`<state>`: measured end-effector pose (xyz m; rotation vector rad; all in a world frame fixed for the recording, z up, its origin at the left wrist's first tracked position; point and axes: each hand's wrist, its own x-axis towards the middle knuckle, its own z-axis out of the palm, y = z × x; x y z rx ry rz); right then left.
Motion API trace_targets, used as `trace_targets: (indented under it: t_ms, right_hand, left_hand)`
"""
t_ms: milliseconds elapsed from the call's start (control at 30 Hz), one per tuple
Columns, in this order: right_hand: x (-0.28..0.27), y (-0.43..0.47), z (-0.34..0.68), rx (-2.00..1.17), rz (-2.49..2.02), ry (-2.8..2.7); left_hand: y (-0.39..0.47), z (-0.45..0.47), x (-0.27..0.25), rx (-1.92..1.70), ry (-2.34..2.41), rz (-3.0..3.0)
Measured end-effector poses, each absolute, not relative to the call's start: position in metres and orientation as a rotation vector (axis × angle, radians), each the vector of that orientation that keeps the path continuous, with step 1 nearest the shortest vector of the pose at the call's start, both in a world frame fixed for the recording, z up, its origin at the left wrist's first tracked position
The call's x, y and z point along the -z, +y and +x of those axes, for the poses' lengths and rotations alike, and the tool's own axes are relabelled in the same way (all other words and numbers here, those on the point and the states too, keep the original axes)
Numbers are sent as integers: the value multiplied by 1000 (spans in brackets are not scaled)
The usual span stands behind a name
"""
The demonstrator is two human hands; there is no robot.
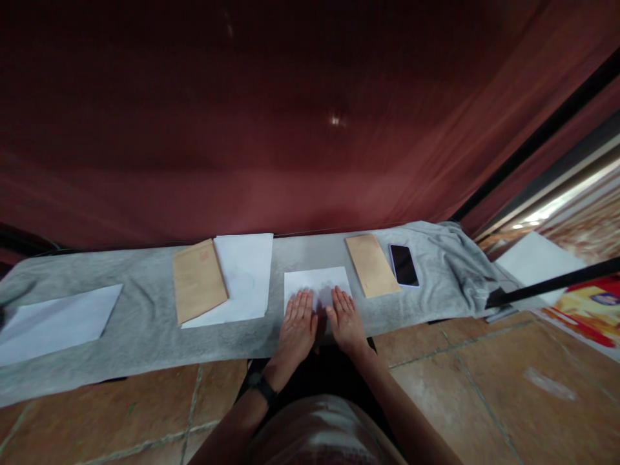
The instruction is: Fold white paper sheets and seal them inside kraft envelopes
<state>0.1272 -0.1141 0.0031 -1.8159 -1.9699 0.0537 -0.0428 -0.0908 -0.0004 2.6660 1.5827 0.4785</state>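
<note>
A white sheet of paper point(316, 279) lies on the grey cloth right in front of me. My left hand point(298, 324) rests flat on its near left part, fingers stretched forward. On the near right part, my right hand point(347, 321) is also laid flat with the fingers out. Neither hand grips anything, and both palms cover the sheet's near edge. A brown envelope point(372, 265) lies just to the right of the sheet. To the left, another brown envelope point(199, 281) overlaps a stack of white paper point(248, 274).
A narrow bench under grey cloth point(145, 336) carries everything. A phone point(403, 265) lies beyond the right envelope, and more white paper point(62, 323) is at the far left. A dark red wall point(290, 129) rises behind. Black metal bars point(557, 284) stand at the right, above a tiled floor point(436, 387).
</note>
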Motion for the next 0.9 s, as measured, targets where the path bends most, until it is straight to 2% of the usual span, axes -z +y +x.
trace_targets:
  t_ms: [200,567,900]
  right_hand:
    - [2,-94,110,-186,-1749,-2053]
    - [20,-93,135,113,-1849,-2013]
    - [24,-101,151,173,-1872,-1965]
  left_hand:
    - [-79,-23,9,-326,1545,2686]
    - [-66,-43,11,-431,1768,2580]
    - [-64,-53,11,-557,1886,2483]
